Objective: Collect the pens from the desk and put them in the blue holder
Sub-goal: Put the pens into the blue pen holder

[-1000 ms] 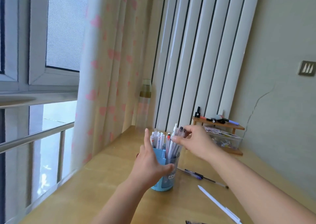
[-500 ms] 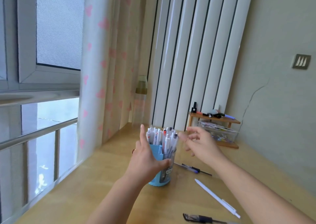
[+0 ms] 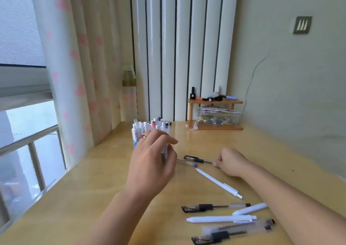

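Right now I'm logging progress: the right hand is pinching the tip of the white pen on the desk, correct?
Not quite. In the head view the right hand pinches the tip of the black pen; the white pen lies untouched on the desk.

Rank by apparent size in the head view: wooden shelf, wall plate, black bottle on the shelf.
1. wooden shelf
2. wall plate
3. black bottle
All sit far from the camera, so this order looks safe.

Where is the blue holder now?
In the head view, the blue holder stands left of centre on the desk, near the curtain, mostly hidden behind the left hand.
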